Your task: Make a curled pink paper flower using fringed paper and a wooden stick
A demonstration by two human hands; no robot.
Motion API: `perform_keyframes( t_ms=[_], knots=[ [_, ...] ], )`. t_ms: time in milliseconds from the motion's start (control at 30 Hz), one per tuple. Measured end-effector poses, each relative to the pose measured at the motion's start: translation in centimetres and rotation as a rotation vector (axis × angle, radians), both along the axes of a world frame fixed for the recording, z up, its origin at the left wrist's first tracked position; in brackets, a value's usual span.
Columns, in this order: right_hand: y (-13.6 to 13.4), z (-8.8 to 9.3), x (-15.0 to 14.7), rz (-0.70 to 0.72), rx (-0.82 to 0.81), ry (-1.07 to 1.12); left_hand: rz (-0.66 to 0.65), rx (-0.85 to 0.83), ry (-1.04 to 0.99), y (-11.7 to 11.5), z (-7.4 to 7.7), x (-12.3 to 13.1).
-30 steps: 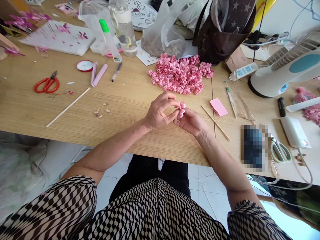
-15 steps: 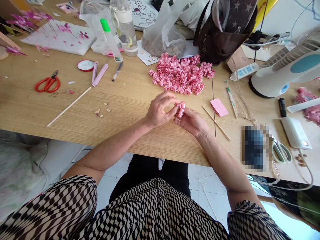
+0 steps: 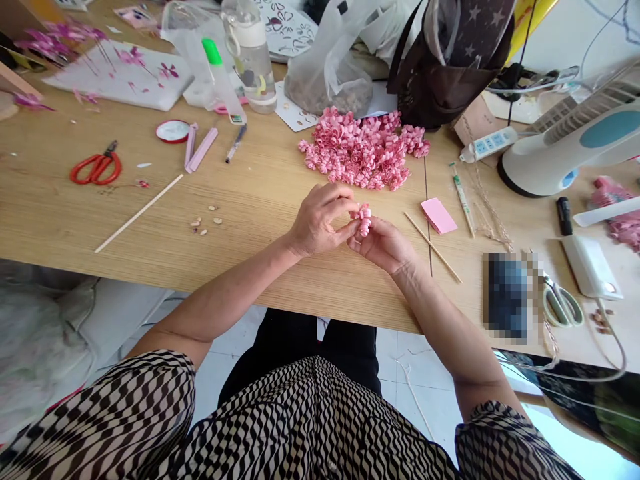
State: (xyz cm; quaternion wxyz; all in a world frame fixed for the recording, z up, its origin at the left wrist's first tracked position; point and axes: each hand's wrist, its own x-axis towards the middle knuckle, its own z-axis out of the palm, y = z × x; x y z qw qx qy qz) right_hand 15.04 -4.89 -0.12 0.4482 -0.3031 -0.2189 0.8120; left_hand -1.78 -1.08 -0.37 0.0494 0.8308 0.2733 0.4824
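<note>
A small curled pink piece is held between my two hands near the middle of the desk. My left hand pinches its left side with thumb and forefinger. From the right and below, the fingers of my right hand close on the same piece, with some fingertips hidden behind it. Just beyond lies a heap of curled pink pieces. A stack of flat pink paper and a thin wooden stick lie to the right of my right hand.
Red-handled scissors, a long pale stick and a pen lie left. A plastic bag and a dark bag stand behind the heap. At right are a white appliance and green-handled scissors.
The curled pink piece has turned slightly and shifted a little to the right. My left fingers have bent a little more around its upper side.
</note>
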Motion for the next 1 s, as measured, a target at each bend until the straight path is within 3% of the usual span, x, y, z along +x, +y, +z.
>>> perform_keyframes(
  t_ms=[567, 1000],
  knots=[
    [-0.1, 0.11, -0.16, -0.09, 0.077, -0.139, 0.051, -0.025, -0.137, -0.39, -0.07, 0.22],
    [-0.11, -0.02, -0.22, -0.155, 0.154, -0.208, 0.027, 0.022, -0.083, -0.72, 0.15, 0.14]
  ],
)
